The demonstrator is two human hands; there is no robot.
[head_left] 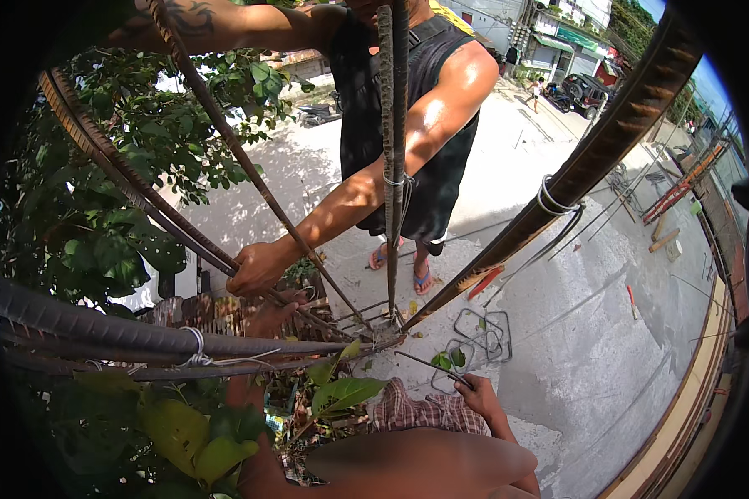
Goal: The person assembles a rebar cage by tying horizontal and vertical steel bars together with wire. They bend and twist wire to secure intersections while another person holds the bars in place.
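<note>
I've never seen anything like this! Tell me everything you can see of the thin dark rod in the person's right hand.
The thin dark rod is slim, mostly straight and looks like metal. One end sits in the right hand, whose closed fingers hide that part. The rest slants forward and to the person's left, its bare tip pointing toward the foot of the ribbed bars. Only the hand plainly touches it; whether the tip meets anything is unclear.

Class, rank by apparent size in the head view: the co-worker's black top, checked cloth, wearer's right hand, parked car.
1. Black top
2. Checked cloth
3. Right hand and parked car: too alike to rank
</note>
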